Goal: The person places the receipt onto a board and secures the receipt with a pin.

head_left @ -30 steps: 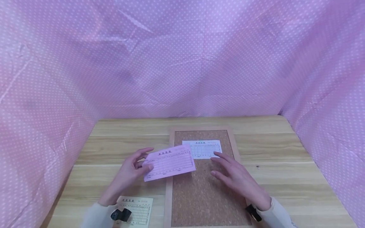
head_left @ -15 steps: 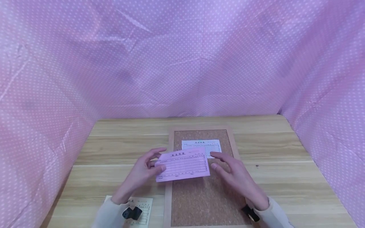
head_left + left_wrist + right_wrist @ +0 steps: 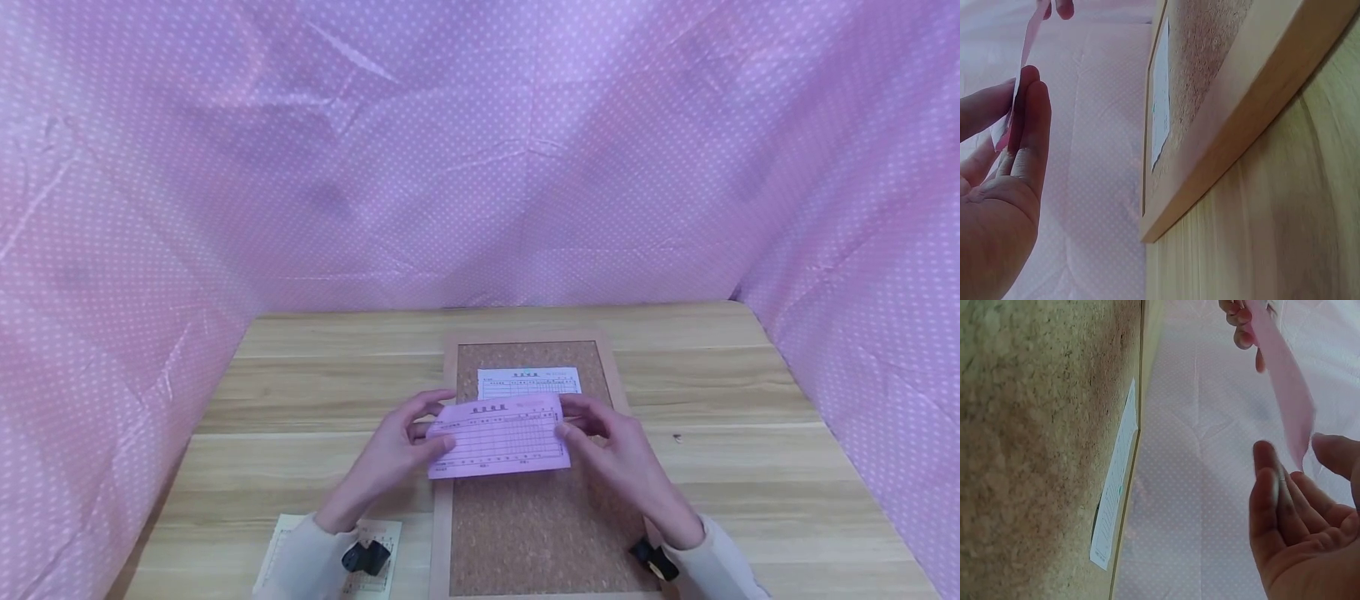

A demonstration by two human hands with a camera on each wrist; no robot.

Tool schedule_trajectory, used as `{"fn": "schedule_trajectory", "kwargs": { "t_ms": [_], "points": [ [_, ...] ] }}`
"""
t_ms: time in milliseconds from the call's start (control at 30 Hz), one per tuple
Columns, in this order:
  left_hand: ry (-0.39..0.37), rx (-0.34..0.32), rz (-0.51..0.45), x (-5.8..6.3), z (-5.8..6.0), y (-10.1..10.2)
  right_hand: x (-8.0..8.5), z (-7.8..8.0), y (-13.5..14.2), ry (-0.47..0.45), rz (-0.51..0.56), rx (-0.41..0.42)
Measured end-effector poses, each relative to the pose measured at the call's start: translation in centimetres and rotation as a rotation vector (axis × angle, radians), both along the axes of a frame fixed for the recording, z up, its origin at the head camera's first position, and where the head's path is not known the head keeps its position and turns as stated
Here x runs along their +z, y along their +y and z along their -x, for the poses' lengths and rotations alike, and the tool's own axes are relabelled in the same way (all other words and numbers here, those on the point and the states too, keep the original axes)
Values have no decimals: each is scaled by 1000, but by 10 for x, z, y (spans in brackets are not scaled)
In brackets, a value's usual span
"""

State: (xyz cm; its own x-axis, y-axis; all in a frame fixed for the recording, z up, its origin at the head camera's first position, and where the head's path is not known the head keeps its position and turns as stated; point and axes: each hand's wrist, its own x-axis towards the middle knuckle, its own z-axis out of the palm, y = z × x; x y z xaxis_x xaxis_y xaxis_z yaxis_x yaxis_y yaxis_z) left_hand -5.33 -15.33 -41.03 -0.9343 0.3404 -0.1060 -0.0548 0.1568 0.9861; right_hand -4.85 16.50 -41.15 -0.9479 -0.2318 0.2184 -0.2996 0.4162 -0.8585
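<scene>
A pink printed receipt slip (image 3: pixel 498 437) is held up over the framed corkboard (image 3: pixel 540 533), tilted toward the head camera. My left hand (image 3: pixel 397 450) pinches its left end, thumb in front and fingers behind. My right hand (image 3: pixel 618 450) is at the slip's right edge. In the right wrist view its thumb (image 3: pixel 1335 453) is right at the edge of the pink paper, while its extended fingers stand a little apart from the other face. Behind the pink slip, a white slip (image 3: pixel 528 382) lies on the upper cork with a small green spot at its top; its lower part is hidden.
A pale yellow slip (image 3: pixel 386 533) lies on the wooden table (image 3: pixel 765 467) left of the board, partly under my left sleeve in the head view. A tiny dark object (image 3: pixel 677 438) lies right of the board. Pink dotted cloth (image 3: pixel 480 167) surrounds the table's back and sides.
My left hand has carried the pink slip rightward over the board, now covering the white slip's lower part. The right hand has met the pink slip's right edge, with its thumb lower.
</scene>
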Motion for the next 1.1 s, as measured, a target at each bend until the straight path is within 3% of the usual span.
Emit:
{"fn": "schedule_trajectory", "kwargs": {
  "t_ms": [233, 533, 867, 1100],
  "points": [
    [-4, 7, 4, -4, 2, 7, -2, 2, 2, -32, 6, -58],
    [34, 52, 40, -8, 6, 11, -10, 4, 10, -71, 22, -73],
    [194, 92, 163, -15, 10, 17, -15, 5, 18, -18, -45, -81],
    [188, 94, 170, -16, 16, 21, -17, 8, 23, 3, -51, -71]
  ]
}}
